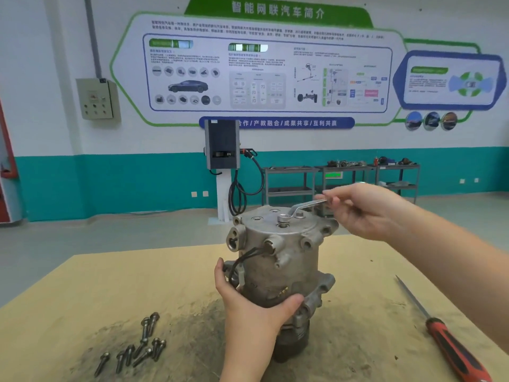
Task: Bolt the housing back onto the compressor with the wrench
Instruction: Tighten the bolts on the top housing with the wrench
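Left hand (248, 304) grips the compressor (278, 268) upright on the bench (110, 285). Right hand (366, 210) pinches the wrench (300, 209), seated on the housing (283, 224).

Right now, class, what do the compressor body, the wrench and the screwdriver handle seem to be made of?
Compressor body: probably cast aluminium; dull, pale grey, slightly rough, with moulded lugs.
Wrench: likely plated steel; bright, smooth, reflective.
Screwdriver handle: looks like plastic or rubber; red with black strips, matte.
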